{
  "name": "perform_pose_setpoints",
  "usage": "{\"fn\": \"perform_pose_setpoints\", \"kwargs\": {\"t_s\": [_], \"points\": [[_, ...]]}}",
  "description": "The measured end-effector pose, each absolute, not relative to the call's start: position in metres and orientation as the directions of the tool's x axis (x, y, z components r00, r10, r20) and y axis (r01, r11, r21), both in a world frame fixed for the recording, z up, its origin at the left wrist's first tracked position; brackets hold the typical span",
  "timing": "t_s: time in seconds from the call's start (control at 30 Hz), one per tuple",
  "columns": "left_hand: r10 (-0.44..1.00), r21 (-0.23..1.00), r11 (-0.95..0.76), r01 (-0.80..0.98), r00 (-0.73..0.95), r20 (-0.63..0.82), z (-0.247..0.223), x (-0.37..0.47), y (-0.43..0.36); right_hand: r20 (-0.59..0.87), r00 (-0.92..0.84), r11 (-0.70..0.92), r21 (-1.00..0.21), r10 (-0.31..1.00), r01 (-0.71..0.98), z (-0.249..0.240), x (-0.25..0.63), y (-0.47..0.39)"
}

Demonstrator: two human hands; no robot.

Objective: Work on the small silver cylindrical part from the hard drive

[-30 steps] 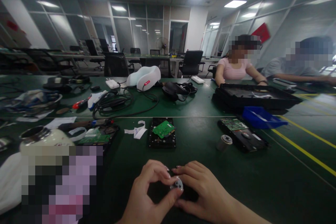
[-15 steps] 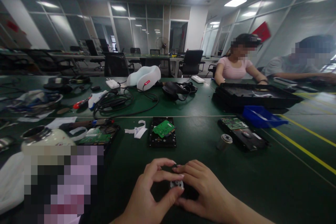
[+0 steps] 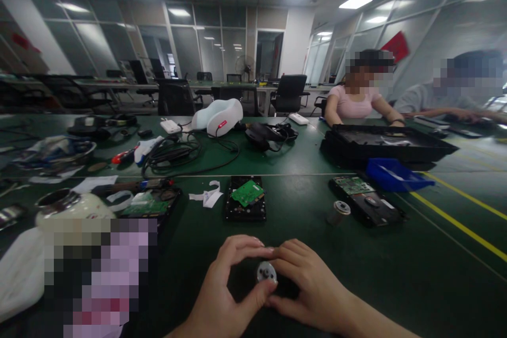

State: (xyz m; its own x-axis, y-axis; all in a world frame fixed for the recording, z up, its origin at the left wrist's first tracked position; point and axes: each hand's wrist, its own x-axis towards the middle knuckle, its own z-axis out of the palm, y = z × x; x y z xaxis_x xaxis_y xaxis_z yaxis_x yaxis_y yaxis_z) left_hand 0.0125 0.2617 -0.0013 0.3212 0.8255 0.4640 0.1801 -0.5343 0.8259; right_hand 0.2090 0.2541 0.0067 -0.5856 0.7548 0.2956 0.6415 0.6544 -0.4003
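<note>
Close to the table's front, a small round silver metal part (image 3: 265, 271) with holes in its face sits between my two hands. My left hand (image 3: 232, 285) curves around it from the left. Its thumb presses the lower edge, and its fingers arch above, their tips meeting my right fingers. My right hand (image 3: 311, 285) is closed on the part's right side, the thumb tucked beneath. The underside of the part is hidden. Ahead lies a black hard drive (image 3: 245, 213) with a loose green circuit board (image 3: 247, 193) on top. To the right stands a metal cylinder (image 3: 339, 213).
A second hard drive (image 3: 372, 203) lies at the right, near a blue bin (image 3: 398, 175) and black tray (image 3: 388, 150). At left are another circuit-board drive (image 3: 152, 206), a cream-coloured pot (image 3: 75, 211), and cables (image 3: 172, 153). Two people sit across the table at right.
My left index finger has lifted off the top of the metal part, so more of its round face shows. My right hand has barely moved.
</note>
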Motion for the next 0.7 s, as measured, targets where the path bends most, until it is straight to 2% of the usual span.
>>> {"fn": "perform_pose_setpoints", "kwargs": {"t_s": [0.1, 0.47, 0.63, 0.7], "points": [[0.808, 0.808, -0.548, 0.217, 0.389, 0.444, -0.001, 0.011, 0.262, 0.276, -0.589, 0.648, -0.392, 0.76, 0.653, 0.007, 0.209, 0.254], [0.857, 0.861, -0.484, 0.159, 0.286, 0.429, 0.0, 0.013, 0.261, 0.284, -0.589, 0.651, -0.409, 0.757, 0.639, 0.01, 0.209, 0.254], [0.886, 0.88, -0.46, 0.113, 0.125, 0.447, 0.0, 0.012, 0.266, 0.272, -0.583, 0.641, -0.398, 0.766, 0.656, 0.011, 0.208, 0.255], [0.907, 0.886, -0.421, 0.192, 0.079, 0.414, -0.004, 0.01, 0.272, 0.253, -0.585, 0.635, -0.387, 0.771, 0.669, 0.012, 0.208, 0.254]]}}
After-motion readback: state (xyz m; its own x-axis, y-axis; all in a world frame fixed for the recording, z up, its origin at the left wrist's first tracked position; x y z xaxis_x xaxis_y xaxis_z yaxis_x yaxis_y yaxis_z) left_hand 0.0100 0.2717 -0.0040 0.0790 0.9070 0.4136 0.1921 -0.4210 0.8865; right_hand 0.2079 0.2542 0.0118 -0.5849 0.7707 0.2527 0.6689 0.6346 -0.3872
